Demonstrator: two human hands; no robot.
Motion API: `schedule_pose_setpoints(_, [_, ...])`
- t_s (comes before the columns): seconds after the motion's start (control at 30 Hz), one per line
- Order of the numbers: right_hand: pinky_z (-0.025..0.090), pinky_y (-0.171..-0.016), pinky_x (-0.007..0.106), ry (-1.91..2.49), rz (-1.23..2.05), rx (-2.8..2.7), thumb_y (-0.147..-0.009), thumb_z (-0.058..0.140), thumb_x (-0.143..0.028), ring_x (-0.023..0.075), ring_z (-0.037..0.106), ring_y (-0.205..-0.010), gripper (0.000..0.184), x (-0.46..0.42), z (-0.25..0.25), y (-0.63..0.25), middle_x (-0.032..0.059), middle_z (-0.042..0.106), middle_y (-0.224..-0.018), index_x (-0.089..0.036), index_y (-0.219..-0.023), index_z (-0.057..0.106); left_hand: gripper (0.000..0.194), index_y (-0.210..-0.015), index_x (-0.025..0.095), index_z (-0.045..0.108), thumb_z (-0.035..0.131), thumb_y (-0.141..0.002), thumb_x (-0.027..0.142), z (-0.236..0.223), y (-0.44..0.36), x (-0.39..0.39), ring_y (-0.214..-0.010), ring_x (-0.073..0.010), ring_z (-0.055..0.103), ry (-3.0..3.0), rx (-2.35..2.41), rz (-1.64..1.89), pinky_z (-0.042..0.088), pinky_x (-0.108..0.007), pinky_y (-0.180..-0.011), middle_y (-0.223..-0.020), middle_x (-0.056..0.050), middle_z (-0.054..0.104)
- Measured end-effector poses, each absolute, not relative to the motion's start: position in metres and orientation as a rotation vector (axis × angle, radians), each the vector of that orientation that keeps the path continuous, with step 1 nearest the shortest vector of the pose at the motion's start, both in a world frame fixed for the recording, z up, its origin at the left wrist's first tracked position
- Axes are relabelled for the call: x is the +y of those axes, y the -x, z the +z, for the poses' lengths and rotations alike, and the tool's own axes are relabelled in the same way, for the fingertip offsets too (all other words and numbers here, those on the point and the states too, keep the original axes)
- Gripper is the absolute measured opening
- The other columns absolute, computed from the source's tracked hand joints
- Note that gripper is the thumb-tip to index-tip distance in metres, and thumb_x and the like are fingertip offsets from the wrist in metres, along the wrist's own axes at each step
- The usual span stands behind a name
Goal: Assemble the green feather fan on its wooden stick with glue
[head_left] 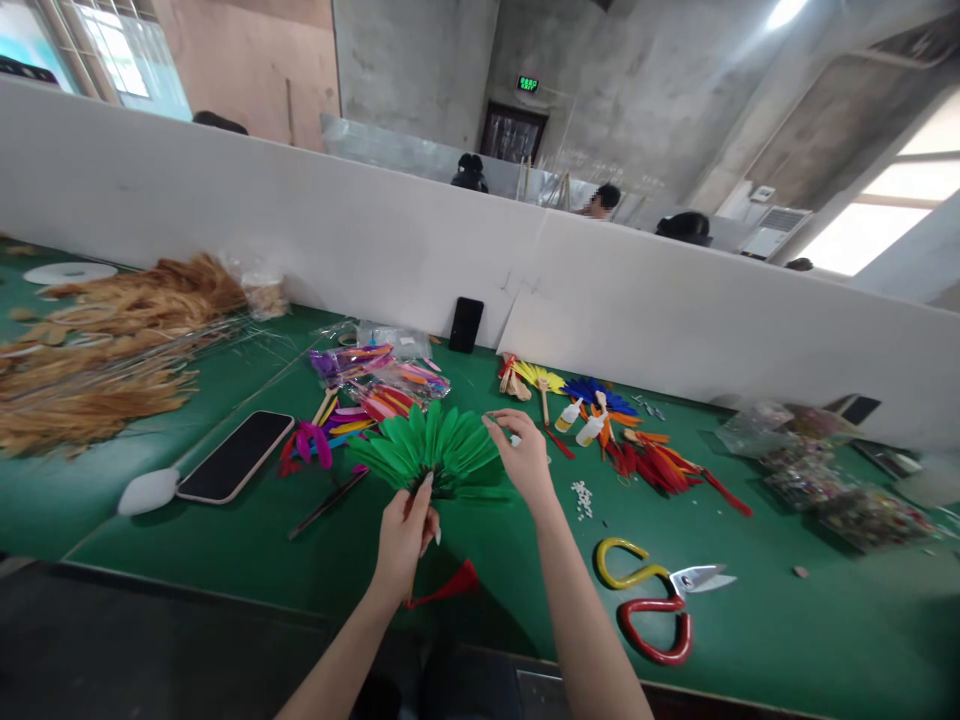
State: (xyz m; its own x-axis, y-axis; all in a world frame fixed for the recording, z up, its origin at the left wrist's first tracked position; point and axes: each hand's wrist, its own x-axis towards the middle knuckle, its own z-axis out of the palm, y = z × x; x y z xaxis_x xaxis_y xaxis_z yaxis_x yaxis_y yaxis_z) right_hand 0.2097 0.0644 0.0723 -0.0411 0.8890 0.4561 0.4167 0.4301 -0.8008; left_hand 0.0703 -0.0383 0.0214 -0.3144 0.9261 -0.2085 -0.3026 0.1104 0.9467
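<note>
Green feathers (427, 440), fanned forward above the bench (787, 625), are gripped at their base by the left hand (405, 525); the right hand (521, 455) is held just beside their right edge, whether closed on anything cannot be told.

Green feather fan (433, 440), spread wide, tips fanned forward and sideways; red tassel (459, 580) below.

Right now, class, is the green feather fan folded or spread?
Spread: the green feather fan shows its feathers splayed in a wide arc from where the left hand holds it.
</note>
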Motion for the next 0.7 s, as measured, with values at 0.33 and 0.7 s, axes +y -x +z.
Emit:
schedule_pose_setpoints(0.33, [0.047,-0.078,0.034,1.153,0.612,-1.665,-0.08,0.055,-0.044,0.0216,0.06,-0.089,0.029,0.062,0.073,-0.211,0.0098,0.066,-0.093,-0.019,-0.078,0.068,0.042,-0.059,0.019,0.035,0.057,-0.075,0.051,0.019,-0.069,-0.039,-0.031,-0.0038,0.032,-0.68,1.325,1.444,0.019,-0.015,-0.032,-0.036,0.007,0.043])
schedule_pose_setpoints(0.7, [0.027,-0.045,0.023,1.277,0.656,-1.735,-0.079,0.05,-0.057,0.0101,0.034,-0.048,0.046,0.048,0.075,-0.22,-0.0028,0.043,-0.048,-0.017,-0.057,0.057,0.044,-0.057,0.02,0.031,0.058,-0.077,0.049,0.015,-0.068,-0.038,-0.032,-0.0042,0.032,-0.667,1.294,1.462,0.021,-0.016,-0.034,-0.035,0.008,0.041])
